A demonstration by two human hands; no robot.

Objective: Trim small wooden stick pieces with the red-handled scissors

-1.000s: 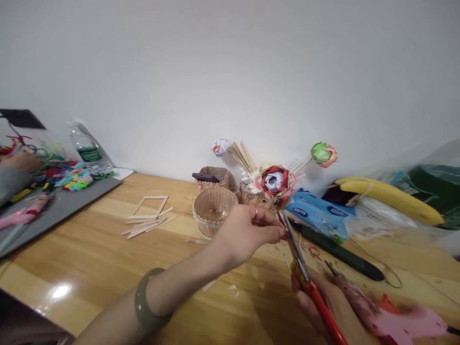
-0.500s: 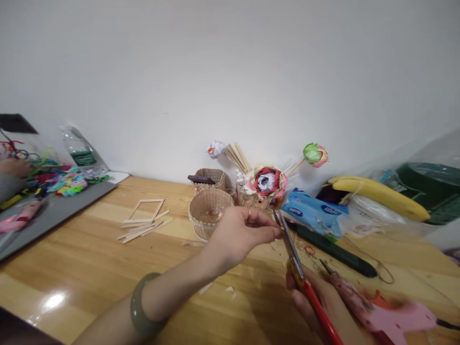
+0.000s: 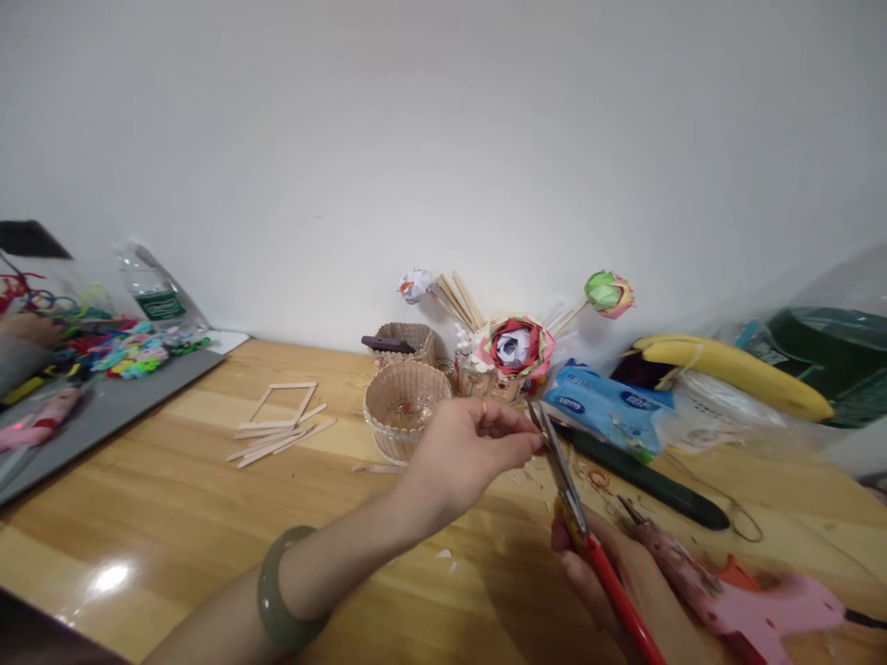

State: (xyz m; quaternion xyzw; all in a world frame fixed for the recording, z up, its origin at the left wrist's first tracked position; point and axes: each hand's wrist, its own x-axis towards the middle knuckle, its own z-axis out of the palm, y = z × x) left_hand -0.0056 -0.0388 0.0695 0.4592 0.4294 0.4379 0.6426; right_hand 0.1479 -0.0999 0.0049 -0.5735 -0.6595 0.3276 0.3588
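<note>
Nearest us, the right hand [image 3: 637, 565] grips the scissors [image 3: 607, 568] by their red handle. The scissors point away from us over the wood table [image 3: 208, 545], their blade tips a little apart. Beside this hand, toward the table's right edge, we see a pink glue gun [image 3: 769, 605].

The left hand [image 3: 461, 453] has a green bangle [image 3: 273, 591] on its arm. Its thumb and fingers pinch together right by the blade tips, but we cannot tell what is between them. Little white scraps [image 3: 444, 554] lie below.

Farther off, toward the left edge, flat wooden sticks [image 3: 281, 445] lie just beside a stick square [image 3: 260, 406]. Past the left wrist stands a round basket [image 3: 394, 439]. To the right we see a long dark green thing [image 3: 644, 476] with a round end, then a blue packet [image 3: 610, 411] and a yellow banana [image 3: 735, 369].

At the back edge, by the white wall [image 3: 416, 139], a small basket [image 3: 422, 346] sits near a red and white paper flower [image 3: 513, 348].
</note>
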